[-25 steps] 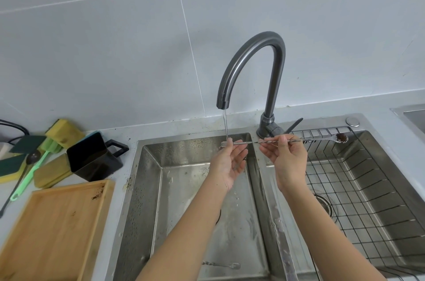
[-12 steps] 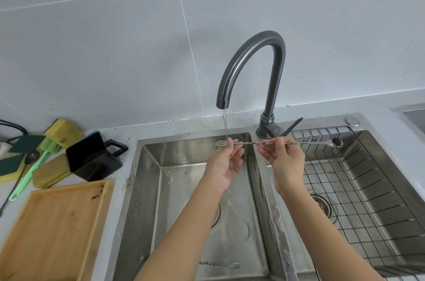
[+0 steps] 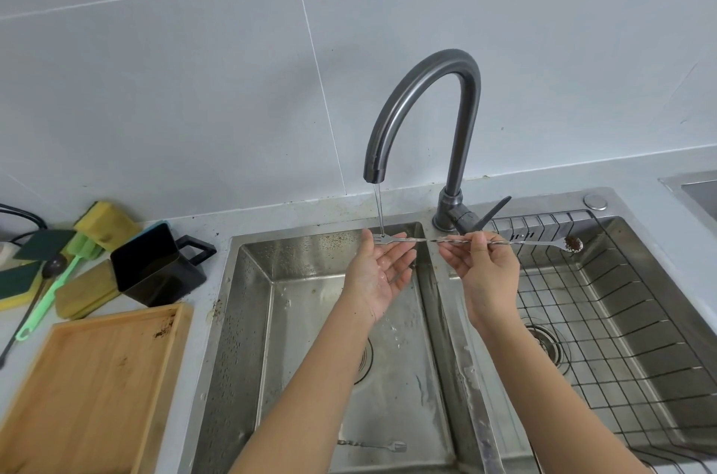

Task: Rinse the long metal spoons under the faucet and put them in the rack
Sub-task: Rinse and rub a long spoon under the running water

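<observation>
Long metal spoon (image 3: 458, 240) held level across the divider between the two basins, under the faucet (image 3: 426, 116). Forked end lies left, in the thin water stream, just above the left hand (image 3: 382, 272); that hand is spread, palm up, fingers relaxed. Twisted shaft is pinched by the right hand (image 3: 485, 272) near its middle. Soiled bowl end projects right, over the wire rack (image 3: 620, 318). A second spoon (image 3: 372, 445) lies on the near floor of the left basin.
</observation>
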